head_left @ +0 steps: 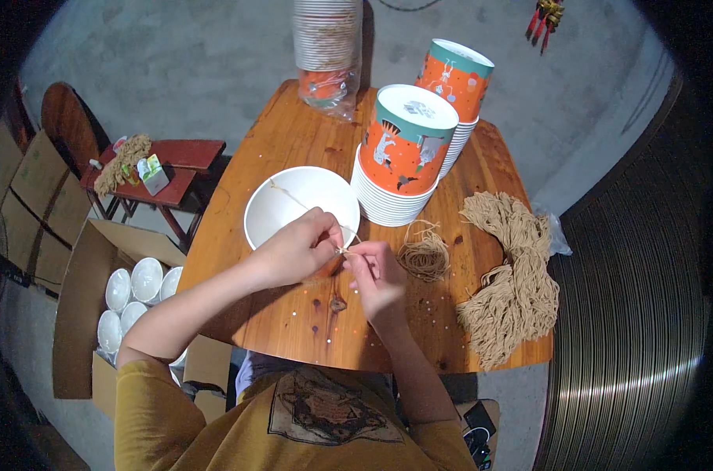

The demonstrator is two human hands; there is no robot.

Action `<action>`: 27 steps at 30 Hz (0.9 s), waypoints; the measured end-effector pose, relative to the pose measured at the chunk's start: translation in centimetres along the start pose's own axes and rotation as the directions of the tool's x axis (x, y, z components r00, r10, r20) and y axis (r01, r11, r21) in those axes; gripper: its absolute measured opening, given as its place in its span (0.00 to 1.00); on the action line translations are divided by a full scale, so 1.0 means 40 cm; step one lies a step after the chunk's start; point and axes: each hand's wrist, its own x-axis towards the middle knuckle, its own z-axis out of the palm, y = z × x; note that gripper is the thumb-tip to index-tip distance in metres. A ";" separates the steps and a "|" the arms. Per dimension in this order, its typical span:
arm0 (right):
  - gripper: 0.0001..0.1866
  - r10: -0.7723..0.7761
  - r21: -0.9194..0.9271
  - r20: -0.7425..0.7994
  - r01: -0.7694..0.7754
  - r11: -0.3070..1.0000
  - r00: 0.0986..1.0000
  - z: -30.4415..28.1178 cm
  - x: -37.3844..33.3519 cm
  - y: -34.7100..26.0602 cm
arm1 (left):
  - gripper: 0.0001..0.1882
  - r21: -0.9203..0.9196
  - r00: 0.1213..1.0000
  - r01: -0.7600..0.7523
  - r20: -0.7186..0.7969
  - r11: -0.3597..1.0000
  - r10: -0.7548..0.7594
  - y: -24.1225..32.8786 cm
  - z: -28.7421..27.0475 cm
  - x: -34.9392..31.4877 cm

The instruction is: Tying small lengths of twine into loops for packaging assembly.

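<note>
A paper bucket [282,208], white inside with some orange on its outside, stands open on the wooden table in front of me. A thin tan cord [289,195] runs across its mouth toward my fingers. At the bucket's near right rim, my left hand [301,247] pinches the cord. My right hand [378,284] meets it there, fingertips closed on the same cord. The small joint between the fingertips is too fine to make out. Just right of my right hand lies a small bundle of tan cord [424,255].
Stacked upside-down orange buckets [403,149] stand behind the bundle. A bagged bucket stack [325,47] is at the far edge. A large cord hank [513,275] lies right. White buckets fill a cardboard box [78,314] at left, near a red bench [187,153].
</note>
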 end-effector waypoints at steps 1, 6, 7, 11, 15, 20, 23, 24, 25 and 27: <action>0.05 -0.045 -0.057 0.006 0.046 0.997 0.999 -0.003 0.000 0.004 | 0.06 0.000 1.000 0.000 0.001 1.000 0.000 -0.001 -0.001 0.001; 0.05 -0.137 -0.058 -0.014 0.136 0.989 0.990 -0.001 0.001 0.023 | 0.05 -0.088 0.992 0.125 0.039 0.988 -0.122 0.004 -0.003 0.004; 0.04 -0.148 -0.035 -0.033 0.147 0.988 0.988 -0.001 0.001 0.024 | 0.05 -0.088 0.992 0.123 0.039 0.988 -0.120 0.004 -0.002 0.004; 0.08 -0.156 -0.046 -0.021 0.155 0.987 0.988 -0.003 0.008 0.009 | 0.06 -0.127 0.988 0.153 0.050 0.980 -0.148 -0.007 0.003 0.003; 0.14 -0.389 -0.371 -0.006 0.359 0.857 0.921 -0.001 0.023 -0.043 | 0.06 -0.131 0.985 0.169 0.062 0.977 -0.162 -0.001 -0.001 0.000; 0.12 -0.476 -0.522 -0.010 0.401 0.753 0.879 0.002 0.030 -0.046 | 0.08 -0.127 0.981 0.192 0.064 0.973 -0.185 0.008 -0.001 -0.002; 0.11 -0.516 -0.571 0.010 0.429 0.700 0.857 -0.003 0.034 -0.042 | 0.09 -0.129 0.984 0.173 0.058 0.976 -0.166 0.004 0.000 -0.004; 0.11 -0.542 -0.580 0.024 0.454 0.677 0.840 -0.004 0.037 -0.041 | 0.09 -0.108 0.988 0.149 0.050 0.983 -0.145 0.003 0.000 -0.006; 0.11 -0.568 -0.589 0.038 0.478 0.652 0.822 -0.005 0.039 -0.041 | 0.09 -0.108 0.988 0.149 0.050 0.983 -0.145 0.004 0.002 -0.007; 0.11 -0.566 -0.608 0.052 0.475 0.636 0.823 -0.007 0.037 -0.037 | 0.08 -0.004 0.997 0.063 -0.036 0.998 -0.063 0.007 0.009 -0.010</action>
